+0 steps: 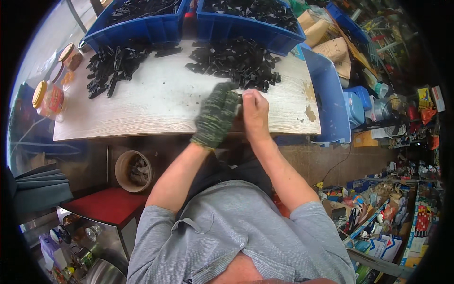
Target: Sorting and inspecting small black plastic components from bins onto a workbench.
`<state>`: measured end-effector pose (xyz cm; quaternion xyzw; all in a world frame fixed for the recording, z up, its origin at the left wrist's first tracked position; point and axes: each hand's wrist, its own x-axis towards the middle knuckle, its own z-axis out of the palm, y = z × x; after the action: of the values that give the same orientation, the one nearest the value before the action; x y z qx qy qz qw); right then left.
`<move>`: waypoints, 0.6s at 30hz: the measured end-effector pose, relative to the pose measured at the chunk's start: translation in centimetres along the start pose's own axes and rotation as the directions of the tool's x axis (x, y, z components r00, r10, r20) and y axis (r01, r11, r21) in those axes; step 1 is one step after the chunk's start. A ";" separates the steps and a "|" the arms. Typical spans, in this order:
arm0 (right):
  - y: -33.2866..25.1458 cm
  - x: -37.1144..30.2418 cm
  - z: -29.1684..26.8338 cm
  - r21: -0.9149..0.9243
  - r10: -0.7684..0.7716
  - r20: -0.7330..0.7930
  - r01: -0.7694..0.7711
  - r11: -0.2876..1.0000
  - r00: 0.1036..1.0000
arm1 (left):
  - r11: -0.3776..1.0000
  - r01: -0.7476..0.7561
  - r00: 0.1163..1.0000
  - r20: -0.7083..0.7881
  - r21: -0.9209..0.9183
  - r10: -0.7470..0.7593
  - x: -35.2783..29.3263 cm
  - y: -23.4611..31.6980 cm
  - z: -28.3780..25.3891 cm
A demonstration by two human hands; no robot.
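Note:
My left hand (216,116), in a dark green and black knitted glove, is closed over the front of the white wood-grain table (151,106). Right beside it, my bare right hand (256,113) is curled into a fist with the thumb on top. What either hand grips, if anything, is hidden by the fingers. Just beyond them lies a heap of small black plastic pieces (236,61). A second pile, of longer black plastic pieces (113,68), spreads over the far left of the table.
Two blue bins (137,32) of black pieces stand along the table's far edge. Lidded jars (49,100) line the left side. A large light-blue tub (326,102) is at the right edge. Below the table at left sits a round bucket (124,173) beside a red-topped cabinet (106,204).

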<state>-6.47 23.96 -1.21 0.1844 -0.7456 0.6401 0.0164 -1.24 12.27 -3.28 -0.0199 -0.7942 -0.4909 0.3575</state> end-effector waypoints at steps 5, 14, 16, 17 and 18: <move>-1.3 0.1 -0.2 0.166 0.082 -0.004 -0.080 0.983 0.997 | 0.993 0.116 0.992 -0.047 -0.020 -0.117 -0.3 1.2 2.0; -2.1 0.1 -0.2 0.347 0.345 0.015 -0.328 0.878 0.939 | 0.969 0.150 0.985 0.059 0.195 -0.165 3.2 0.3 -4.7; -2.5 0.2 -1.0 0.500 0.443 0.095 -0.427 0.753 0.892 | 0.841 -0.041 0.999 0.017 0.539 0.038 5.7 -1.6 -6.6; -2.6 0.3 -1.0 0.501 0.436 0.103 -0.425 0.754 0.894 | 0.723 -0.064 0.994 0.110 0.688 -0.016 6.8 -2.2 -7.5; -2.4 0.5 -1.2 0.507 0.464 0.092 -0.442 0.739 0.881 | 0.582 -0.105 0.978 0.190 0.807 -0.088 7.7 -2.7 -8.0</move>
<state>-6.51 24.66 1.44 -0.0179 -0.5689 0.8035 -0.1743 -3.62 2.07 1.32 0.0905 -0.9634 -0.0665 0.2434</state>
